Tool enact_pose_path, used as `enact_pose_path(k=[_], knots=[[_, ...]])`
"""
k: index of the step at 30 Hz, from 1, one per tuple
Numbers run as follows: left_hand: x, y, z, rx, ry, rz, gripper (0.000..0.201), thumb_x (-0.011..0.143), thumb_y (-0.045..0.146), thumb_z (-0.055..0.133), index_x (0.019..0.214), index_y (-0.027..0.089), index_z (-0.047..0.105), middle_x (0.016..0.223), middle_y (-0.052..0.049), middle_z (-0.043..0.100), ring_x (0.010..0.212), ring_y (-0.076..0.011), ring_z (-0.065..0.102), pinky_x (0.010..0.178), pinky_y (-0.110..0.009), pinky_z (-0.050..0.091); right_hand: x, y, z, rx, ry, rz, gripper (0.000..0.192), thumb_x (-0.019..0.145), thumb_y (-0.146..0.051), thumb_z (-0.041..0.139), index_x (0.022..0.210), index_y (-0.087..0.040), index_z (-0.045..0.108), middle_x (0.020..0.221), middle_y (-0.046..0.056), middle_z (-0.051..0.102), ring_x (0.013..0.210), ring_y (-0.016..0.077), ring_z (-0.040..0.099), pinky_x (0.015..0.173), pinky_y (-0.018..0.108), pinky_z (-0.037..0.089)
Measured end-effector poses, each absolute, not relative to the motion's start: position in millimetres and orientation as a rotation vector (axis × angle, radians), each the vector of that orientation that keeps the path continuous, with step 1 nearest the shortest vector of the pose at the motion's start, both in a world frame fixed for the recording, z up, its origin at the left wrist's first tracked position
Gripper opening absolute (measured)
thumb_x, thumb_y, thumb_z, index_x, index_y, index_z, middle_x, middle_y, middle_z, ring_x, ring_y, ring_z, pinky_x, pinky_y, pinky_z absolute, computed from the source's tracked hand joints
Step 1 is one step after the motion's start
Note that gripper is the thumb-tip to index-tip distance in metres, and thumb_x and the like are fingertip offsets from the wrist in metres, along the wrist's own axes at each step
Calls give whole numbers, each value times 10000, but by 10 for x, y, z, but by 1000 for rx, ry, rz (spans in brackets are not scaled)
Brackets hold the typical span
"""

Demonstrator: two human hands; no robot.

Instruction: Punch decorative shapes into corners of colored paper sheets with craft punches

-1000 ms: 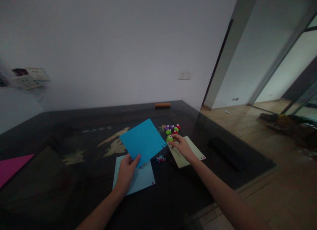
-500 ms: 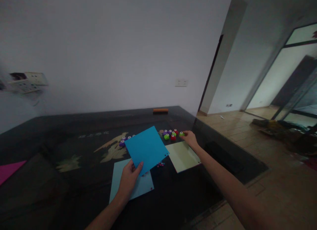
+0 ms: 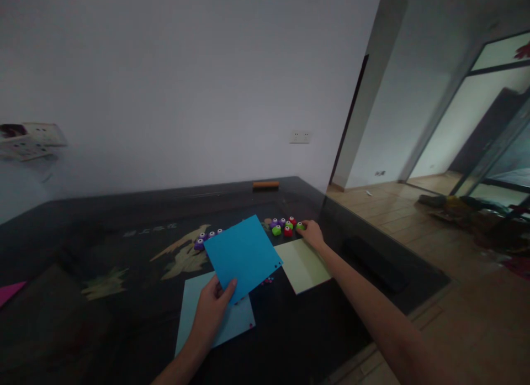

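My left hand [image 3: 214, 301] grips a bright blue square sheet [image 3: 243, 257] by its near corner, thumb on top, and holds it tilted above the table. Two small dark dots mark the sheet's right corner. My right hand [image 3: 313, 234] pinches a small green toy with a single eye [image 3: 300, 226] at the right end of a cluster of green, red and purple eye toys [image 3: 287, 231]. Below that hand lies a pale yellow sheet [image 3: 304, 266]. A light blue sheet [image 3: 234, 324] rests under my left hand. Several purple eye toys [image 3: 201, 243] are partly hidden behind the blue sheet.
Tiny coloured beads [image 3: 268, 280] lie between the sheets on the dark glossy table [image 3: 290, 341]. An orange-brown bar [image 3: 265, 185] sits at the back edge, and a long black object [image 3: 375, 263] at the right. A pink sheet [image 3: 10, 292] shows at far left.
My right hand has moved slightly left with the green toy, bringing it close to the cluster. My left hand still holds the blue sheet. The view has shifted a little.
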State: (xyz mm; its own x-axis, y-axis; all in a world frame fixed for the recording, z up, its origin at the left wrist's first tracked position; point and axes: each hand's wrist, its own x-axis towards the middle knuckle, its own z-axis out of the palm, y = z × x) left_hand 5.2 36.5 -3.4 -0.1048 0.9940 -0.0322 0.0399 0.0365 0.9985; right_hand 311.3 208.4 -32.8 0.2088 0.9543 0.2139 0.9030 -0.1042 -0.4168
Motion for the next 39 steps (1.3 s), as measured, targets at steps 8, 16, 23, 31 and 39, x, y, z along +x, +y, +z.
enact_pose_path(k=[8, 16, 23, 31, 39], knots=[[34, 389, -34, 1196, 1399, 1193, 429, 609, 516, 654, 825, 146, 636, 765, -81, 722, 703, -274, 670, 628, -362, 526, 3026, 2214, -333, -2125, -1747, 138, 371, 788, -336, 583, 1123, -185, 633, 1097, 130, 609, 1019, 249, 566, 799, 300, 421], [-6, 415, -70, 1193, 1418, 1206, 455, 616, 511, 658, 867, 132, 637, 862, -102, 729, 760, -274, 675, 697, -375, 531, 3068, 2305, -335, -2082, -1807, 177, 350, 791, -284, 594, 1125, -185, 629, 1087, 112, 602, 974, 209, 581, 791, 256, 409], [-11, 418, -88, 1169, 1390, 1197, 454, 623, 500, 667, 895, 137, 636, 915, -117, 730, 796, -290, 680, 693, -386, 539, 3006, 2351, -360, -2056, -1825, 184, 343, 780, -255, 600, 1116, -199, 635, 1088, 109, 592, 991, 215, 565, 818, 262, 399], [-39, 414, -127, 1194, 1366, 1179, 424, 689, 463, 638, 953, 132, 608, 1042, -130, 701, 927, -291, 656, 802, -394, 517, 3014, 2378, -396, -2023, -1821, 198, 326, 783, -265, 596, 1097, -191, 646, 1064, 110, 597, 961, 206, 568, 817, 265, 397], [-40, 418, -131, 1209, 1361, 1201, 432, 685, 473, 640, 946, 129, 620, 983, -114, 715, 875, -285, 659, 790, -399, 513, 3147, 2362, -412, -1938, -1828, 198, 351, 751, -242, 651, 1083, -127, 650, 1031, 119, 624, 956, 201, 569, 848, 262, 385]])
